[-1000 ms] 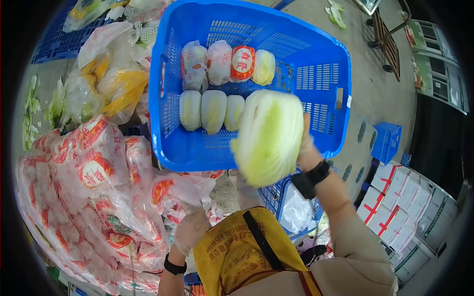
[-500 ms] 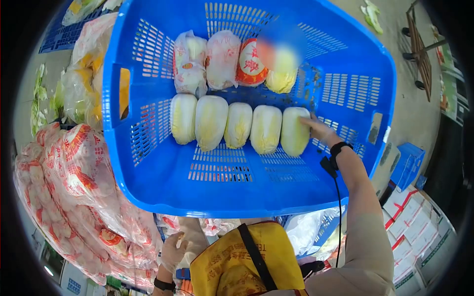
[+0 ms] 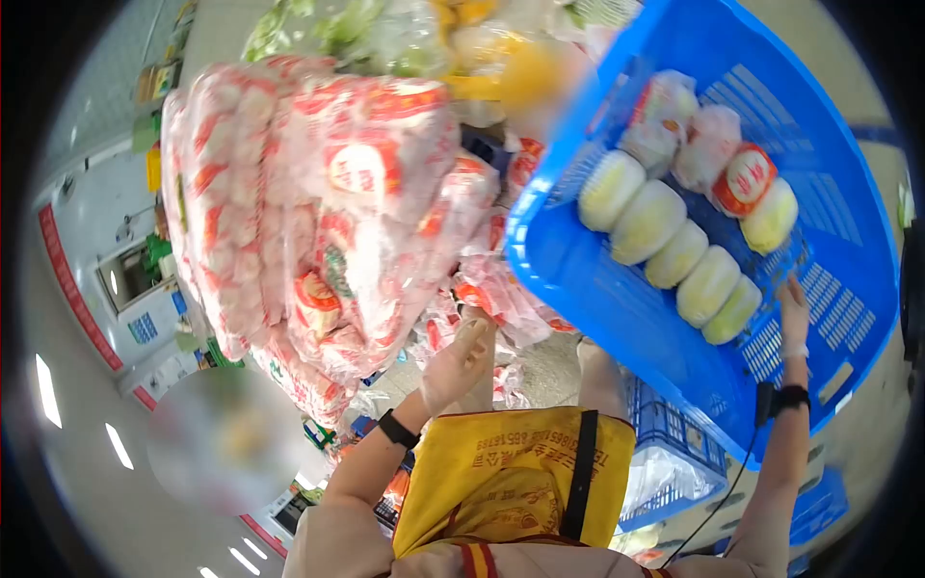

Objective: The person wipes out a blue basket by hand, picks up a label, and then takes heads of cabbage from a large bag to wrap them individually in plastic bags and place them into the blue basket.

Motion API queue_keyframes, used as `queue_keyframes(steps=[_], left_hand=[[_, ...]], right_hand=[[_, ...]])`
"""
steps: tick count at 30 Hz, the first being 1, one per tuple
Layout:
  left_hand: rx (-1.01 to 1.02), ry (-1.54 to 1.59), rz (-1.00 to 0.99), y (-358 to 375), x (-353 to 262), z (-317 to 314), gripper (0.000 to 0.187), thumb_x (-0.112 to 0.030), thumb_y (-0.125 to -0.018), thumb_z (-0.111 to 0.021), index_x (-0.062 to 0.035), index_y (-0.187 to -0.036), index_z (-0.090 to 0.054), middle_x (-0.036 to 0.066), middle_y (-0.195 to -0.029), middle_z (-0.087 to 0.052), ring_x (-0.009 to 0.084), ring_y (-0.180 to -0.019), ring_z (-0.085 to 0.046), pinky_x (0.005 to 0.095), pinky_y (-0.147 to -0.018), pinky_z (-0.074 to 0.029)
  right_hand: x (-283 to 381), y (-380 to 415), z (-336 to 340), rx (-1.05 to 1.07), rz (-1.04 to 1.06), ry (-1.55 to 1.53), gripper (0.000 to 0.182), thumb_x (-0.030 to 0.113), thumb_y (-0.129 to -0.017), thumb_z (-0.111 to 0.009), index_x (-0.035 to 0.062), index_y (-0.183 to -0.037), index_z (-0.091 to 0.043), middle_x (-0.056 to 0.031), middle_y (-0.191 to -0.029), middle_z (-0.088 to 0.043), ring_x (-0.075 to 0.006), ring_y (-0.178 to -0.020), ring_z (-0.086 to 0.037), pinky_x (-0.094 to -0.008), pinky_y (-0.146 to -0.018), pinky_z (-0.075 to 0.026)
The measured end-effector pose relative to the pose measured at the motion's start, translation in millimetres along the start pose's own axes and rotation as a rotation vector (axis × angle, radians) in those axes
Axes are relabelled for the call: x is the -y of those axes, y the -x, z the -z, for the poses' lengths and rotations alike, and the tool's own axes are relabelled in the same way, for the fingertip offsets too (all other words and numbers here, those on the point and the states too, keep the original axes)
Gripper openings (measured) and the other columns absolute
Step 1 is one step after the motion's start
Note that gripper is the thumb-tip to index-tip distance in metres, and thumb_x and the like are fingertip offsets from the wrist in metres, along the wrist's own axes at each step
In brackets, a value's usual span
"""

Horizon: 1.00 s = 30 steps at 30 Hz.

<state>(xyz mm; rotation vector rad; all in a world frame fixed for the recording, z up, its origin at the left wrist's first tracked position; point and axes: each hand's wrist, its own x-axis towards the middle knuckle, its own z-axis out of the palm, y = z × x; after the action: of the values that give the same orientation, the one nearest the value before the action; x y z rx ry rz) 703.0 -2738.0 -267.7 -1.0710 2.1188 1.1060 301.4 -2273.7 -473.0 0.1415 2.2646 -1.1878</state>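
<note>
Inside a big blue plastic crate (image 3: 617, 313), a row of bare napa cabbages (image 3: 649, 222) lies in front of a back row. That back row holds wrapped cabbages (image 3: 708, 147), one with a red-and-white label (image 3: 746, 180), and a bare napa cabbage (image 3: 770, 216) at its right end. My right hand (image 3: 794, 320) is inside the crate, fingers outstretched, just right of the front row's last cabbage (image 3: 732, 310). My left hand (image 3: 459, 358), loosely curled with nothing visible in it, is low beside loose red-printed plastic bags (image 3: 503, 301), its fingertips overlapping their edge.
Tall stacks of red-and-white bagged produce (image 3: 371, 183) rise on the left. Behind them are yellow plastic bags (image 3: 487, 58) and loose green leaves (image 3: 347, 29). A smaller blue crate with clear plastic (image 3: 670, 472) stands below the big crate.
The view has swung left, so the crate now sits at the right, tilted. My right hand has come off the end cabbage; my left hand has reached forward toward the bags.
</note>
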Motion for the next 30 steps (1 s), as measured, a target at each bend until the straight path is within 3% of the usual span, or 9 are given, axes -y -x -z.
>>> queue_keyframes(steps=[7, 12, 14, 18, 20, 23, 25, 28, 30], left_hand=[[-0.425, 0.363, 0.207, -5, 162, 33, 0.019, -0.021, -0.086, -0.057, -0.0063, -0.095, -0.066, 0.016, -0.086, -0.065, 0.031, -0.077, -0.064, 0.0373, -0.07, -0.05], [-0.922, 0.074, 0.335, -30, 266, 108, 0.032, -0.025, -0.085, -0.06, -0.002, -0.108, -0.06, 0.018, -0.096, -0.065, 0.0329, -0.088, -0.062, 0.0408, -0.078, -0.048], [-0.984, 0.299, 0.001, -51, 302, 122, 0.038, -0.024, -0.084, -0.061, -0.0015, -0.113, -0.055, 0.019, -0.103, -0.062, 0.0343, -0.094, -0.059, 0.0431, -0.082, -0.046], [-0.408, 0.119, -0.126, -70, 320, 98, 0.043, -0.029, -0.078, -0.065, -0.0042, -0.112, -0.054, 0.021, -0.106, -0.059, 0.0354, -0.099, -0.057, 0.041, -0.085, -0.045], [-0.411, 0.023, -0.227, -64, 288, 102, 0.045, -0.031, -0.076, -0.066, -0.005, -0.11, -0.054, 0.02, -0.104, -0.059, 0.0348, -0.097, -0.057, 0.0397, -0.084, -0.046], [-0.221, -0.359, 0.103, -57, 286, 98, 0.041, -0.035, -0.074, -0.066, -0.0063, -0.102, -0.058, 0.016, -0.094, -0.062, 0.03, -0.087, -0.06, 0.0378, -0.077, -0.048], [-0.629, 0.048, -0.19, -64, 313, 90, 0.024, -0.022, -0.084, -0.055, -0.0015, -0.095, -0.061, 0.014, -0.087, -0.061, 0.0276, -0.081, -0.06, 0.0362, -0.07, -0.049], [-0.436, 0.974, 0.226, -82, 317, 172, 0.037, -0.041, -0.087, -0.052, -0.0059, -0.095, -0.062, 0.012, -0.084, -0.064, 0.0205, -0.079, -0.062, 0.0339, -0.071, -0.047], [-0.319, 1.162, 0.272, -118, 337, 154, 0.041, -0.041, -0.089, -0.05, -0.0035, -0.1, -0.062, 0.014, -0.088, -0.064, 0.0206, -0.082, -0.062, 0.0333, -0.073, -0.046]], right_hand=[[248, 126, -133, -0.022, 0.302, -0.139, 0.029, 0.014, -0.095, -0.051, -0.0005, -0.12, -0.054, -0.0078, -0.108, -0.061, -0.0146, -0.1, -0.056, -0.0264, -0.09, -0.042], [325, 216, -329, 0.337, 0.443, -0.007, 0.018, 0.004, -0.092, -0.05, 0.0006, -0.107, -0.06, -0.0063, -0.102, -0.062, -0.0152, -0.099, -0.056, -0.0275, -0.09, -0.043], [379, 259, -424, 0.585, 0.527, 0.008, 0.019, 0.006, -0.089, -0.053, 0.0003, -0.105, -0.061, -0.0106, -0.103, -0.064, -0.0227, -0.099, -0.059, -0.0332, -0.087, -0.045], [392, 302, -609, 0.8, 1.176, 0.182, 0.022, 0.014, -0.08, -0.054, 0.007, -0.099, -0.064, -0.0111, -0.104, -0.063, -0.03, -0.098, -0.058, -0.0404, -0.087, -0.045], [384, 320, -666, 0.785, 1.226, 0.33, 0.021, 0.015, -0.08, -0.053, 0.0053, -0.096, -0.064, -0.0113, -0.103, -0.063, -0.0299, -0.1, -0.057, -0.041, -0.086, -0.045], [364, 297, -709, 0.663, 1.135, 0.509, 0.021, 0.014, -0.079, -0.052, 0.0028, -0.093, -0.063, -0.0123, -0.105, -0.062, -0.0301, -0.102, -0.055, -0.041, -0.086, -0.045], [360, 281, -704, 0.566, 0.998, 0.562, 0.021, 0.013, -0.078, -0.053, 0.002, -0.093, -0.063, -0.0131, -0.107, -0.061, -0.0305, -0.104, -0.055, -0.0403, -0.086, -0.045], [357, 271, -681, 0.418, 1.008, 0.633, 0.026, 0.013, -0.076, -0.054, 0.0012, -0.098, -0.062, -0.0166, -0.102, -0.062, -0.0335, -0.099, -0.057, -0.0414, -0.086, -0.045], [348, 263, -673, 0.268, 0.889, 0.578, 0.034, 0.012, -0.074, -0.054, -0.0006, -0.105, -0.059, -0.0204, -0.094, -0.063, -0.0374, -0.093, -0.059, -0.0444, -0.084, -0.046]])
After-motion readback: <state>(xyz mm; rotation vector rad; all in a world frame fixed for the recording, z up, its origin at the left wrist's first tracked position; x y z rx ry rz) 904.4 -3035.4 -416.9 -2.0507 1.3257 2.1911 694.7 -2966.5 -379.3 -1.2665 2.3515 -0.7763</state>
